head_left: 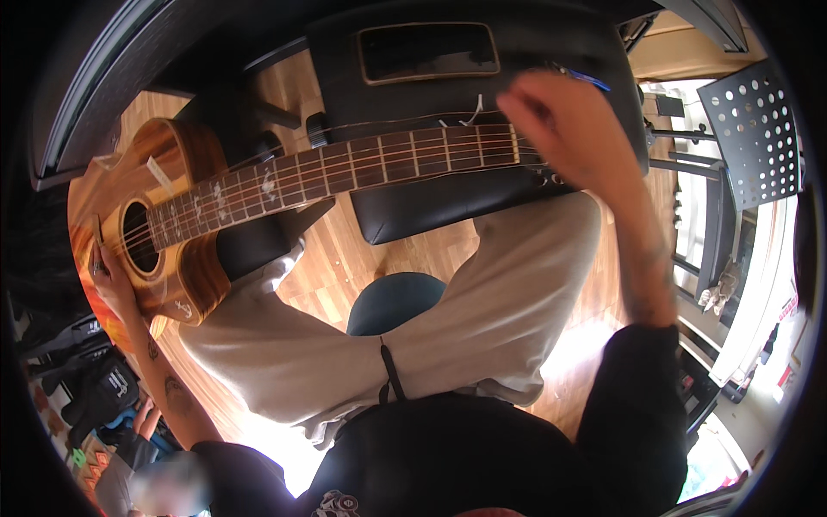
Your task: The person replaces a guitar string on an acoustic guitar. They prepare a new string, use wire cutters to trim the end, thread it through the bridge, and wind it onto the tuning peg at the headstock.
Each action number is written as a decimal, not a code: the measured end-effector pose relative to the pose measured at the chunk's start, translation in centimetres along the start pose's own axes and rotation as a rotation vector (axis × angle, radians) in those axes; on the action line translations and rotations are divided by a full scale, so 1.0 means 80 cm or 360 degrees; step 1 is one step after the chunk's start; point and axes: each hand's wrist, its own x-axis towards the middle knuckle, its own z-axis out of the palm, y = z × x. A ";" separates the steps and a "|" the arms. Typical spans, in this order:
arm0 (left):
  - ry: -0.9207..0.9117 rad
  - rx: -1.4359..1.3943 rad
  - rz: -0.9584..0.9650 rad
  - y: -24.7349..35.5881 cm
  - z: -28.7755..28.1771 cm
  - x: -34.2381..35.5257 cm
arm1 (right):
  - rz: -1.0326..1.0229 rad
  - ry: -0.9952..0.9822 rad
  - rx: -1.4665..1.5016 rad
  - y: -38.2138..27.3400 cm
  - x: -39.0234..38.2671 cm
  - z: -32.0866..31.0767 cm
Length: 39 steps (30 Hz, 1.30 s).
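Observation:
An acoustic guitar with a flame-coloured wooden body lies across in front of me, its body at the left and its fretted neck stretching right over a black padded bench. My left hand rests on the guitar's top by the bridge and sound hole, fingers extended. At the nut and headstock my right hand is curled and slightly blurred. A thin loose guitar string bows away from the neck's far side and runs to that hand. Most of the headstock is hidden beneath the hand and wrist.
A dark flat panel with a tan rim lies on the bench, and a blue pen-like object lies beyond my right hand. At right stands a perforated black music stand. Dark bags and another person are at lower left.

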 end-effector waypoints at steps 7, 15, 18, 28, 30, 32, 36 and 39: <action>0.0017 -0.0038 -0.0129 0.031 0.008 0.010 | 0.0344 0.0409 0.0048 -0.077 -0.117 0.162; 0.0033 -0.0016 -0.0120 0.031 0.009 0.007 | 0.0230 0.0679 -0.0423 -0.071 -0.089 0.202; 0.0044 0.0002 -0.0151 0.035 0.008 0.007 | 0.0241 0.0687 -0.0605 -0.075 -0.083 0.208; 0.0134 -0.0033 -0.0079 0.032 0.015 0.004 | 0.0434 0.0822 -0.0444 -0.086 -0.054 0.215; 0.0158 0.0002 -0.0063 0.032 0.007 0.003 | 0.0439 0.0909 -0.0337 -0.091 -0.051 0.217; 0.0162 -0.0062 -0.0142 0.036 0.002 0.004 | 0.0590 0.0910 -0.0256 -0.094 -0.052 0.219; -0.0056 0.0193 -0.0851 0.086 -0.010 0.033 | 0.0880 0.1073 -0.0181 -0.104 -0.040 0.235; 0.0009 0.0252 -0.0976 0.124 -0.019 0.027 | 0.0798 0.1200 -0.0193 -0.112 -0.032 0.241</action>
